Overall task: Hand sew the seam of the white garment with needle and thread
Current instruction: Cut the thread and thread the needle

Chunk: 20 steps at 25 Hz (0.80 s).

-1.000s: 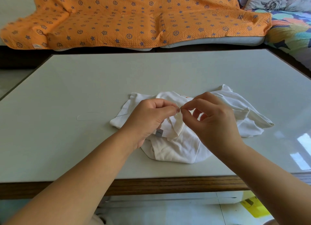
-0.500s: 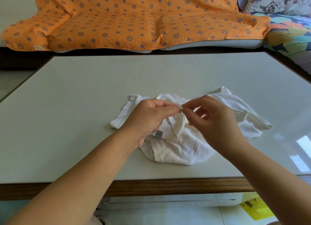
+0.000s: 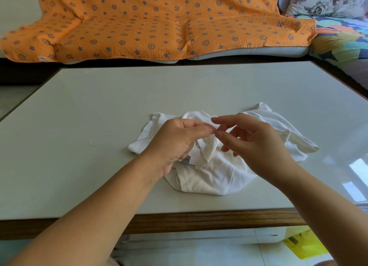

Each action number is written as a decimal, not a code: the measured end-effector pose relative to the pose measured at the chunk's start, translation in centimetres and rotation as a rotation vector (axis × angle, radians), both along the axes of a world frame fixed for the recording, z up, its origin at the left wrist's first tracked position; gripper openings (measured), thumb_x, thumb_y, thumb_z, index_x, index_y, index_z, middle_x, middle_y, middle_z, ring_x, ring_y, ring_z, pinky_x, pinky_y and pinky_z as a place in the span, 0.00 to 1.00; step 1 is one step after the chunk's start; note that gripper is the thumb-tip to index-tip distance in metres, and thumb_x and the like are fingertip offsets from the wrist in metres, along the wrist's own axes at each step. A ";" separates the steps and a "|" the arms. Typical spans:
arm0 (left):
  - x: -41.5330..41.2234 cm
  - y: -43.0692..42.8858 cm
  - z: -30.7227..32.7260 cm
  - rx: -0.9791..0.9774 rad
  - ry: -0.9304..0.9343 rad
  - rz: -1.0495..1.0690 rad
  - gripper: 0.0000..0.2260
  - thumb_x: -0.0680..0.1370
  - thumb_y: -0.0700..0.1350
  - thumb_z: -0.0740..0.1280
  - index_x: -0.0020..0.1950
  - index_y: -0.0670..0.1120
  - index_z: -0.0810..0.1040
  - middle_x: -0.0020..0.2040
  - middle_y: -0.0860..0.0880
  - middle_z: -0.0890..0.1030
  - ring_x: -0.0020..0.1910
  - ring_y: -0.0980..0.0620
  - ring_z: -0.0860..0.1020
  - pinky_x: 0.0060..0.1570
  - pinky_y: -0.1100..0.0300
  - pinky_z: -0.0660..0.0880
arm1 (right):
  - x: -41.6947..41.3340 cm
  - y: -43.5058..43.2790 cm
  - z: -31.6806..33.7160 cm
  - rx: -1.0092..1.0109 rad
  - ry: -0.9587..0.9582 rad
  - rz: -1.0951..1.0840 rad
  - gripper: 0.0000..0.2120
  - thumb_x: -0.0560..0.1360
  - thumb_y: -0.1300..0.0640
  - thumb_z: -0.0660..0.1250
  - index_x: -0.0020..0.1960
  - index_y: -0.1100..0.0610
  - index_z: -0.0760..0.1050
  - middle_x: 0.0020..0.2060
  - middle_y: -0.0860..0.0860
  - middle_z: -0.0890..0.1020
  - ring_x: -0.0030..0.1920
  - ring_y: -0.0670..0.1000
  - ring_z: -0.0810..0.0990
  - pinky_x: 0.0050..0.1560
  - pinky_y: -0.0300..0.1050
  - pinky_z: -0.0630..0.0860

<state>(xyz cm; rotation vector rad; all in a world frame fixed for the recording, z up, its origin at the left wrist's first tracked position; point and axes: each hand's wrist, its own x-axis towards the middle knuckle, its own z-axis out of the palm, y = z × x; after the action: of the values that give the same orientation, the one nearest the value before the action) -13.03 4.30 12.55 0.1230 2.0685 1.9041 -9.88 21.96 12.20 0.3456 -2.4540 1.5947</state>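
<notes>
The white garment (image 3: 209,176) lies crumpled, one fold of it drawn up into a ridge at its middle. The left hand (image 3: 177,140) holds that ridge, thumb and forefinger pressed together on the cloth and the other fingers curled beneath. My guess is that this lifts the seam clear of the layers under it, so a stitch catches only what it should. A tiny glint at those fingertips may be the needle's point, but it is too small to be sure.

The right hand (image 3: 256,146) hovers just beside that pinch. Its fingers (image 3: 221,119) are spread apart and clamped on nothing I can see, with forefinger and thumb bracketing the spot, probably ready to take the needle and draw it through.

On the garment's left edge a thin dark line runs out from behind the left hand, and a pale loop of thread (image 3: 95,143) trails beyond it (slack, likely for the next pull). A small grey label (image 3: 186,160) shows below the left hand.

Under the garment is the table (image 3: 179,86). Well beyond the garment an orange blanket (image 3: 149,23) drapes a couch. Below and to the right of the garment, on the floor, sits a yellow bag (image 3: 304,245). What it holds cannot be seen.
</notes>
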 end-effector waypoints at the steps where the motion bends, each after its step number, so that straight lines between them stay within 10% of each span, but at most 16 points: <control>1: 0.0 0.0 0.0 0.002 0.001 -0.006 0.04 0.75 0.45 0.71 0.42 0.48 0.85 0.27 0.50 0.58 0.22 0.56 0.55 0.21 0.66 0.56 | -0.1 0.0 -0.1 0.013 0.015 0.000 0.10 0.74 0.60 0.71 0.53 0.48 0.82 0.41 0.45 0.81 0.33 0.46 0.81 0.34 0.37 0.76; 14: -0.1 -0.8 0.1 -0.017 -0.068 -0.099 0.05 0.75 0.45 0.71 0.47 0.45 0.84 0.24 0.56 0.66 0.23 0.58 0.56 0.22 0.66 0.53 | -0.4 0.1 -0.2 0.137 0.206 0.035 0.06 0.71 0.50 0.70 0.47 0.40 0.81 0.40 0.46 0.81 0.35 0.48 0.82 0.36 0.37 0.76; 20: 0.1 -0.7 0.1 -0.023 -0.059 -0.136 0.06 0.77 0.46 0.69 0.48 0.46 0.85 0.23 0.57 0.64 0.24 0.57 0.55 0.25 0.64 0.51 | -0.4 -0.4 -0.4 0.121 0.104 -0.053 0.07 0.74 0.60 0.71 0.41 0.49 0.82 0.37 0.43 0.81 0.34 0.46 0.82 0.35 0.35 0.74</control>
<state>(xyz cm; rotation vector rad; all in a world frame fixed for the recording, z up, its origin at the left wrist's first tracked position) -12.93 3.57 12.66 0.1941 1.9899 1.7817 -10.27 21.57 11.80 0.3693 -2.4651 1.3754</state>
